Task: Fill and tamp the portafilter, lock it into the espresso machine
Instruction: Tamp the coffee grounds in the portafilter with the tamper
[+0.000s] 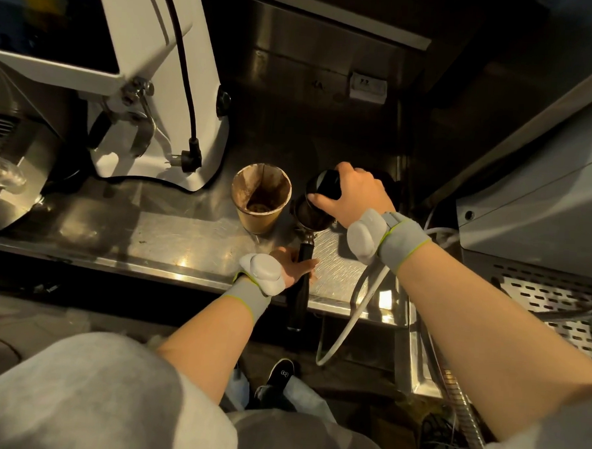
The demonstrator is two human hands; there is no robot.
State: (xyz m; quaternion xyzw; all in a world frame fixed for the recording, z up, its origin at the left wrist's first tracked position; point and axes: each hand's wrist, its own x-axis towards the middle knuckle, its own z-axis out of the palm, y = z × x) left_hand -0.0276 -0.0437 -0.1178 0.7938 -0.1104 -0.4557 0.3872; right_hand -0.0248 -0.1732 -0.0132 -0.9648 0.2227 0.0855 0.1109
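The portafilter (pixel 314 216) rests on the steel counter, its basket full of brown grounds and its black handle pointing toward me past the counter edge. My left hand (pixel 294 263) is wrapped around the handle just below the basket. My right hand (pixel 352 194) grips a dark round tamper (pixel 326 184), which is tilted over the far rim of the basket. The espresso machine (pixel 535 209) stands at the right, with its perforated drip tray (pixel 554 306) below it.
A paper cup (pixel 261 198) stained with coffee grounds stands just left of the basket. A white grinder (pixel 151 79) rises at the back left. A metal machine body (pixel 13 161) is at far left. A grey hose (pixel 359 303) hangs over the counter (pixel 170 231) edge.
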